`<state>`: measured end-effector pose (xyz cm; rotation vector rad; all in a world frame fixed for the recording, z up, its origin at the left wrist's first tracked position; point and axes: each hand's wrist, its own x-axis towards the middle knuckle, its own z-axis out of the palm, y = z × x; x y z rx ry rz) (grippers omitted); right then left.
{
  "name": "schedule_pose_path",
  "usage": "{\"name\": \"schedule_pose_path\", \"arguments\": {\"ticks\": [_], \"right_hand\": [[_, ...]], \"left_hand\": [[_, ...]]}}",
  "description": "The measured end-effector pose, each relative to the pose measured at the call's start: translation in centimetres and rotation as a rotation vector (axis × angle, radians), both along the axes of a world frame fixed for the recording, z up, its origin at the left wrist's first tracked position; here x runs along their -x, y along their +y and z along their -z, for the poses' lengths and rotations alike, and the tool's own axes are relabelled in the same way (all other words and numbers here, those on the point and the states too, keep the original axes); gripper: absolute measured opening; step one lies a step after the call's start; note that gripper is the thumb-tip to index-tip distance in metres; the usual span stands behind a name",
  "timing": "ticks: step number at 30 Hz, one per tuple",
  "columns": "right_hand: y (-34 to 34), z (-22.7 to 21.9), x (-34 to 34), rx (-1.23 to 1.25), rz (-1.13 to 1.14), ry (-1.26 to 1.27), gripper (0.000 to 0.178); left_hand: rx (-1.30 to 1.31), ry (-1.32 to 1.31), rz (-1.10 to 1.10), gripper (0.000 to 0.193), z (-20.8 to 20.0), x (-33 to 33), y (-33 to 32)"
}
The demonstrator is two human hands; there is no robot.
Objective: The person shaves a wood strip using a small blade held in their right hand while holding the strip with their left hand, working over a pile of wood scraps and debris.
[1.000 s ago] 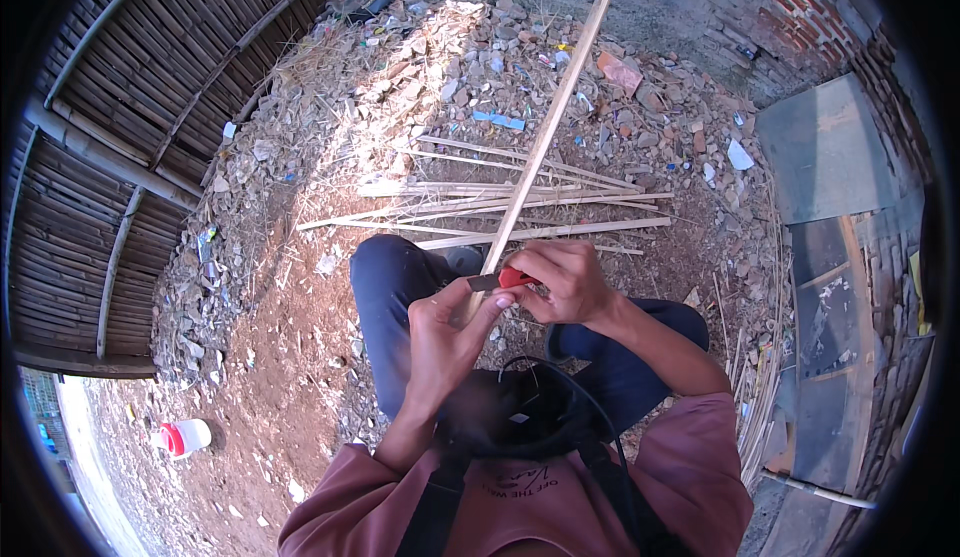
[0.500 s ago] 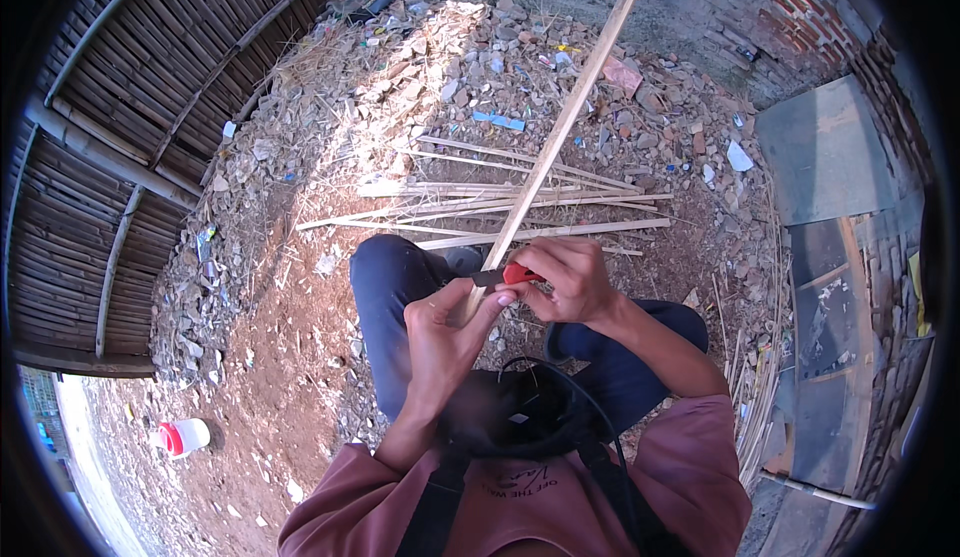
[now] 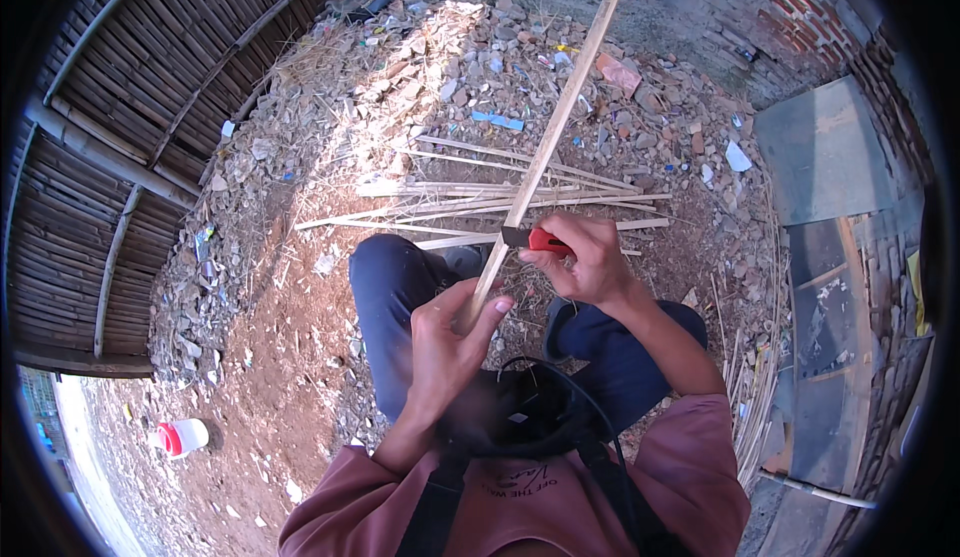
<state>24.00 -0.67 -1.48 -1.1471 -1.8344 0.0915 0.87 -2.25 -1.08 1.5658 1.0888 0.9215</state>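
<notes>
My left hand is closed around the lower end of a long, pale wooden strip, thumb along one side. The strip slants up and away to the right, past the top of the view. My right hand grips a red-handled utility knife. Its dark blade lies against the strip's right edge, a short way above my left hand. Beyond my knees, several similar pale strips lie loosely crossed on the ground.
Rubble and broken brick cover the ground ahead. A slatted bamboo wall stands at the left, with a white jug with a red lid on the soil below. Grey sheets lean at the right. More thin strips lie beside my right knee.
My right hand has slid the knife up along the strip, away from my left hand. The strip's far end has shifted a little to the left.
</notes>
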Motion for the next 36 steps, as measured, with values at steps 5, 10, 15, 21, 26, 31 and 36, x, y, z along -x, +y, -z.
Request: {"name": "schedule_pose_path", "arguments": {"ticks": [5,10,15,21,26,31,36], "right_hand": [[-0.6,1.1,1.3,-0.025,-0.133,-0.128,0.029],[-0.5,2.3,2.1,-0.085,-0.156,-0.116,0.029],[-0.8,2.0,2.2,-0.042,-0.142,-0.142,0.029],[-0.8,2.0,2.2,-0.063,-0.144,-0.120,0.029],[-0.9,1.8,2.2,-0.048,-0.130,-0.125,0.029],[-1.0,1.6,2.5,-0.054,-0.120,-0.102,0.023],[-1.0,1.6,2.5,-0.065,-0.109,-0.098,0.023]], "left_hand": [[-0.014,-0.008,0.097,0.029,0.2,0.3,0.6],[0.009,-0.034,0.031,0.031,0.5,0.4,0.5],[-0.003,-0.029,0.014,0.032,0.4,0.3,0.4],[-0.005,-0.084,-0.014,0.030,0.8,0.0,0.3],[-0.065,-0.079,-0.061,0.028,2.0,0.0,0.5],[-0.047,-0.067,-0.081,0.037,2.1,-0.2,0.5],[-0.067,-0.095,-0.085,0.041,2.7,-0.1,0.6]]}}
